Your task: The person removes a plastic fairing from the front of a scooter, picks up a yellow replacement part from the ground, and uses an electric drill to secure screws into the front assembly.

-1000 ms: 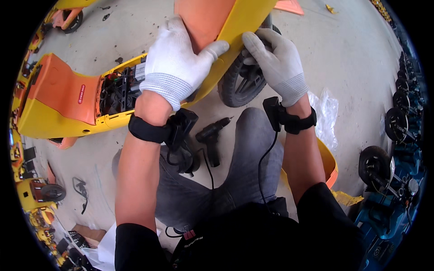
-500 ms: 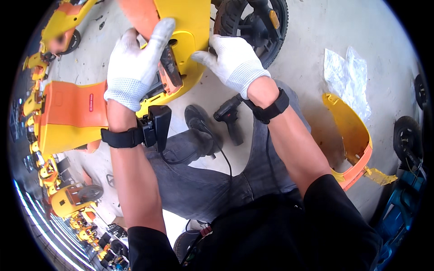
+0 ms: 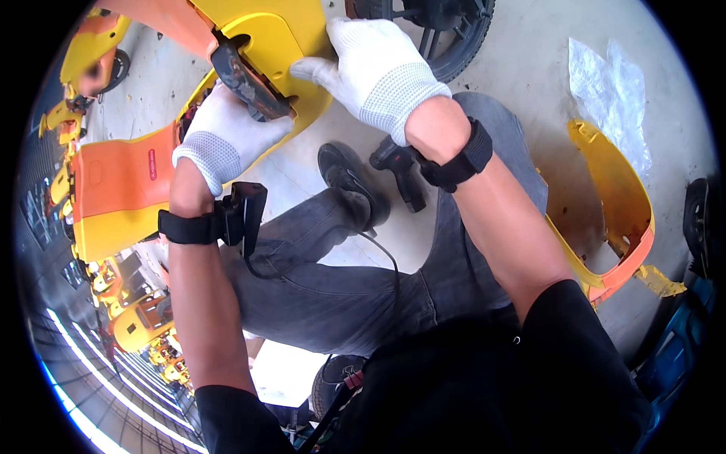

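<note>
My right hand (image 3: 370, 64), in a white knit glove, is closed around the edge of a yellow body panel (image 3: 310, 26) of a scooter, its thumb stretched across the front. My left hand (image 3: 231, 132), gloved the same way, cups a dark, scuffed elongated part (image 3: 246, 76) from below. That part lies slantwise beside a recess in the yellow panel and hides some of the left fingers. An orange panel (image 3: 170, 26) reaches up from the dark part's upper end. Left of my left hand is the scooter's orange seat-like section (image 3: 121, 174).
A black power drill (image 3: 399, 172) lies on the floor between my legs, near my shoe (image 3: 352, 178). Above my right hand is a black wheel (image 3: 431, 26). To the right are a yellow-orange shell (image 3: 624, 197) and clear plastic wrap (image 3: 609, 91). Several yellow scooters stand along the left.
My left hand has dropped from over the panel to beneath the dark part, which now slants more. My right hand stays at the yellow panel's edge. The view has shifted slightly.
</note>
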Demonstrator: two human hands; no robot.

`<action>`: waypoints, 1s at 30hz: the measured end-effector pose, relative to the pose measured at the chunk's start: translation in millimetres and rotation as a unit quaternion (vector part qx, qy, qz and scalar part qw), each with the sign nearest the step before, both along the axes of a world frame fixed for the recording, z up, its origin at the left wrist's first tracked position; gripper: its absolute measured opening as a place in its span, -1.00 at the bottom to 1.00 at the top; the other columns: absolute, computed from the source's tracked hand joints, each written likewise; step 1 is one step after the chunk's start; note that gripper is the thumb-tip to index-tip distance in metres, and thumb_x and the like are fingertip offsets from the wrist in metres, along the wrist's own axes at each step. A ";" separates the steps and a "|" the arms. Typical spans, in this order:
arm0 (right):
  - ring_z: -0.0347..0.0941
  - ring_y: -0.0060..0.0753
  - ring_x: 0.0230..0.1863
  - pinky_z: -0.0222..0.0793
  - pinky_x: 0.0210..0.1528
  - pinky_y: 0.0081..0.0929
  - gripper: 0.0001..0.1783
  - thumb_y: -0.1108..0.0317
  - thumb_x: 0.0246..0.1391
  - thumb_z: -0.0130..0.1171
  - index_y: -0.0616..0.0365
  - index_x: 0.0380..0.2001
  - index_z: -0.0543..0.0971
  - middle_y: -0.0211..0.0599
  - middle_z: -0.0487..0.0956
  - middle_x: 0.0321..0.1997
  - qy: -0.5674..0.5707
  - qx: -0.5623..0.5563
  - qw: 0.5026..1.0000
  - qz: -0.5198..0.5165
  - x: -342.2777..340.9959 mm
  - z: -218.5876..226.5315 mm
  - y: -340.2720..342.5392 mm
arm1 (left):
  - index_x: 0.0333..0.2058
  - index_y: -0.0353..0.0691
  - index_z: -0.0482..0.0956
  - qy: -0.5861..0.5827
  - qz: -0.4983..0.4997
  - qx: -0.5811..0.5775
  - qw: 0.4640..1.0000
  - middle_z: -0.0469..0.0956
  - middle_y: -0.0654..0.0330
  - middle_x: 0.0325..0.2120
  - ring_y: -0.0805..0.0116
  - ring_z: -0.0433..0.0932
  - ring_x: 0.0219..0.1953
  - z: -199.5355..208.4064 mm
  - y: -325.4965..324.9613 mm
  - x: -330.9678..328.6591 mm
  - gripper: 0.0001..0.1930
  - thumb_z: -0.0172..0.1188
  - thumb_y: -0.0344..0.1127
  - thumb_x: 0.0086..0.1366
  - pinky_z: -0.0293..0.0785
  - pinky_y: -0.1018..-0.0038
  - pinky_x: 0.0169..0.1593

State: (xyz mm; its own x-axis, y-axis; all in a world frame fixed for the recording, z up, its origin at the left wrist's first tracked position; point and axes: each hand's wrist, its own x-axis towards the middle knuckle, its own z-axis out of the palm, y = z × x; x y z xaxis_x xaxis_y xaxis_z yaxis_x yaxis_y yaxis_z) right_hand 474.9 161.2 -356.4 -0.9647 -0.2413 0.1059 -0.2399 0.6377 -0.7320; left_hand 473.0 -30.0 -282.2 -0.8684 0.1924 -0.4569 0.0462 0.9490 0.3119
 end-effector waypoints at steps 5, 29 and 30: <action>0.69 -0.13 -0.33 0.62 -0.17 -0.31 -0.70 0.16 0.24 0.22 0.16 -0.20 0.73 -0.03 0.69 -0.36 -0.056 -0.034 0.998 0.003 0.1 -7.3 -8.5 | -0.16 -0.22 0.68 0.040 -0.024 -0.082 0.996 0.66 -0.07 -0.17 0.01 0.64 -0.07 -19.5 -8.6 2.0 -0.63 0.36 -0.11 0.14 0.56 0.26 0.03; 0.60 0.15 -0.18 0.53 -0.05 -0.15 -0.62 0.28 0.11 0.24 0.36 -0.10 0.55 0.13 0.63 -0.24 -0.032 -0.219 0.968 -0.118 19.3 -11.4 -11.7 | 0.09 -0.28 0.48 0.146 0.059 0.023 0.987 0.63 0.00 -0.05 0.01 0.65 -0.05 -52.4 0.4 15.5 -0.31 0.44 0.05 0.10 0.56 0.29 0.05; 0.60 0.16 -0.15 0.53 -0.01 -0.15 -0.63 0.30 0.12 0.21 0.36 -0.09 0.55 0.13 0.63 -0.21 -0.074 -0.244 0.959 -0.125 20.0 -11.6 -10.1 | 0.09 -0.28 0.48 0.150 0.051 0.027 0.987 0.63 -0.01 -0.03 0.01 0.65 -0.04 -51.9 1.3 15.3 -0.31 0.43 0.06 0.11 0.56 0.28 0.06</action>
State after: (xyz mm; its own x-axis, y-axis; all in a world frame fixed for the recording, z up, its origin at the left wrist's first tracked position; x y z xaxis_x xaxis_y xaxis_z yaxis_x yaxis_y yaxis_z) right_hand 494.9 151.2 -368.0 -0.9991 0.0424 0.0059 0.0042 0.2352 -0.9719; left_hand 488.3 -28.7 -334.1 -0.9794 0.1140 -0.1668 0.0493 0.9356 0.3496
